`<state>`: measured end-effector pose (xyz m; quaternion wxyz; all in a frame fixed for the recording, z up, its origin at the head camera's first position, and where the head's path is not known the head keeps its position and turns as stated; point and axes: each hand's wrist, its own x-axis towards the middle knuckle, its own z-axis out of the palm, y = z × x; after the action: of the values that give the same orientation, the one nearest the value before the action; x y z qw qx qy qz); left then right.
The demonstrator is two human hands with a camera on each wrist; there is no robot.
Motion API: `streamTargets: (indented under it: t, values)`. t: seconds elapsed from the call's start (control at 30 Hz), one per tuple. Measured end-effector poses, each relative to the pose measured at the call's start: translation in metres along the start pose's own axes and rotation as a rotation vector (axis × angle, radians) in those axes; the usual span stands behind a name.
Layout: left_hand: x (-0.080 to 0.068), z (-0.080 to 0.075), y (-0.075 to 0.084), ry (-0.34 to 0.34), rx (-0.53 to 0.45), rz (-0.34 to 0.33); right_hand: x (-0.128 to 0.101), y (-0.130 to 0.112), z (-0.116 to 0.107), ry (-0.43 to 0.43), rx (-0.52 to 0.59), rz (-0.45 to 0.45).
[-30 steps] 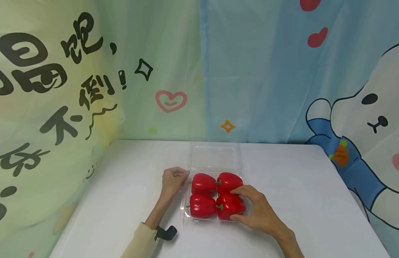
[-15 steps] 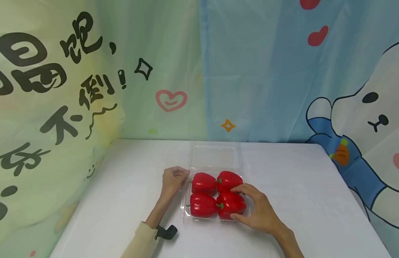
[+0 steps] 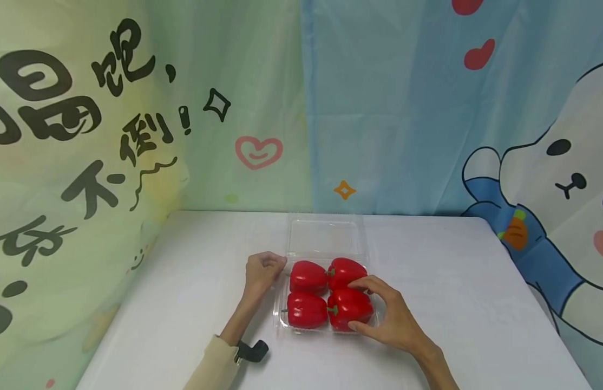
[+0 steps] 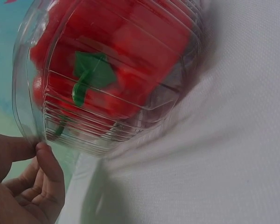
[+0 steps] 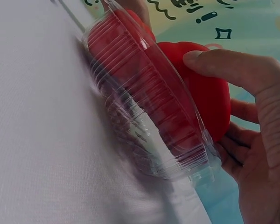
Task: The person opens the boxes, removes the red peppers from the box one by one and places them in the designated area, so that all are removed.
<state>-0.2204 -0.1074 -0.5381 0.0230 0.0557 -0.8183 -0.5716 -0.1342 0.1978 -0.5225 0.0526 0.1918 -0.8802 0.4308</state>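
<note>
Several red bell peppers with green stems sit two by two in a clear plastic clamshell box (image 4: 123, 135). My right hand (image 3: 394, 317) grips the front right bell pepper (image 3: 351, 310), thumb on its near side and fingers on its far side. In the right wrist view that bell pepper (image 5: 203, 88) stands above the box's rim. At the box's left rim my left hand (image 3: 262, 273) pinches the plastic edge between thumb and index finger, as the left wrist view shows. The front left bell pepper (image 3: 306, 311) and the two back ones lie untouched by either hand.
The box's transparent lid (image 3: 325, 236) lies folded back toward the rear of the white table (image 3: 457, 281). Behind the table hangs a printed curtain (image 3: 379, 108) with lettering, hearts and a cartoon bear. A black strap (image 3: 253, 352) is worn on the left wrist.
The right hand and the front right bell pepper have shifted very slightly, the pepper a little up and to the right. My left hand keeps its place on the rim.
</note>
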Motion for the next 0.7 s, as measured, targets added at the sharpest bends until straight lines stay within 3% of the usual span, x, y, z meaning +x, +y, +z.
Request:
streamTargets:
  t: [0.7]
  values:
    - [0.0004,-0.0005,0.0002,-0.003,-0.002,0.001,-0.0003,-0.002,-0.0047,-0.043,0.144,-0.021]
